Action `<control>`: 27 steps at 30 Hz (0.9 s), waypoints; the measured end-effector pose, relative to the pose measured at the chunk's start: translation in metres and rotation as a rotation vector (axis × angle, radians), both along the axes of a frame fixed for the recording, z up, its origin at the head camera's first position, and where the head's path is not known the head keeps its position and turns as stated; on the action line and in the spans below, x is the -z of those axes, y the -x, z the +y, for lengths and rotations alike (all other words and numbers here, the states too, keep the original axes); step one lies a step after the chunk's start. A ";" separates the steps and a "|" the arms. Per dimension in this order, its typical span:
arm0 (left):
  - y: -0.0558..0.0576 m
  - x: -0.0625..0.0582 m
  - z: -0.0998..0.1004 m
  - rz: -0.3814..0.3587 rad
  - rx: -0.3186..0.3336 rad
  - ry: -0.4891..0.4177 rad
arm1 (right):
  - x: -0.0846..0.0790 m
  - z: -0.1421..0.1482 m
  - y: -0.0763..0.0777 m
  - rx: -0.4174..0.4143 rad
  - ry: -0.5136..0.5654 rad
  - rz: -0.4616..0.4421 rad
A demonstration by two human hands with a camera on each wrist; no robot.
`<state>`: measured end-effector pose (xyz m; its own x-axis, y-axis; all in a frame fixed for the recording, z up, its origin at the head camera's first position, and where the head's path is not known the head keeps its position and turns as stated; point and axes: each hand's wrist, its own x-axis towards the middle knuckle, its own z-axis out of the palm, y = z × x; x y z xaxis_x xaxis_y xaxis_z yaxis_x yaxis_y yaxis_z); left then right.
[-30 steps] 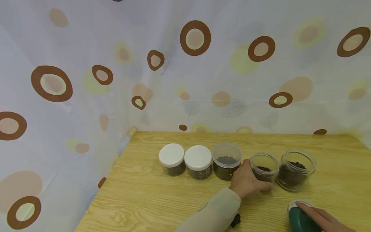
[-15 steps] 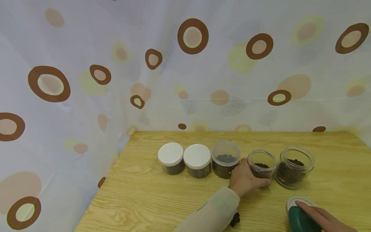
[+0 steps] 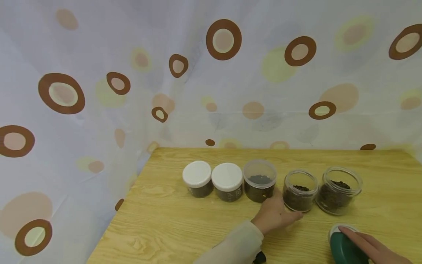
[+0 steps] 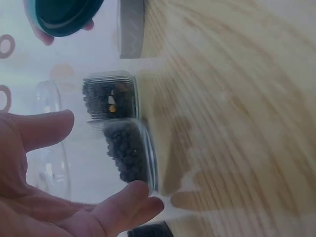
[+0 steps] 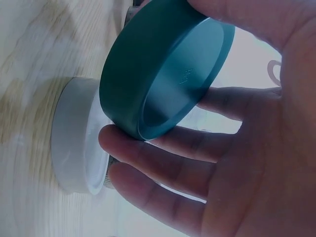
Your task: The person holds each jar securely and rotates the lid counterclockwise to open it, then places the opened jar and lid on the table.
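In the head view my left hand (image 3: 271, 214) is spread in front of and to the left of a small open clear jar (image 3: 298, 200) of dark beans or pellets. The left wrist view has that jar between the thumb and fingers, a fingertip right at its base and the thumb apart from the wall. A larger open jar (image 3: 334, 200) of dark pieces stands beside it. At the lower right, my right hand (image 3: 379, 249) pinches a round green lid (image 5: 133, 74), tilted, between thumb and fingers. A white lid (image 5: 74, 133) lies on the table just beneath it.
Left of the small jar stands a jar with a translucent lid (image 3: 259, 174). Two jars with white lids (image 3: 196, 174) (image 3: 227, 177) continue the row. The wooden table (image 3: 165, 227) ends at a patterned sheet (image 3: 250, 80) behind and at left.
My left hand has let go of the small jar, its fingers drawing back toward the lower left. The right hand keeps the green lid almost in place.
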<state>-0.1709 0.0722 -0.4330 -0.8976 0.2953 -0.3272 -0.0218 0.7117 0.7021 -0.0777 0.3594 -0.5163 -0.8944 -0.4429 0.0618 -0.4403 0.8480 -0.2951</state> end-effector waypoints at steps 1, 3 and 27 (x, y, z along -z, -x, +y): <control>-0.001 -0.001 -0.004 0.010 0.031 0.004 | 0.003 0.001 0.002 -0.010 0.004 0.026; -0.005 -0.004 -0.011 0.030 0.083 0.008 | 0.010 0.005 0.004 -0.022 0.003 0.053; -0.035 -0.023 -0.086 0.098 0.230 -0.224 | -0.062 -0.073 0.025 0.054 -0.005 -0.277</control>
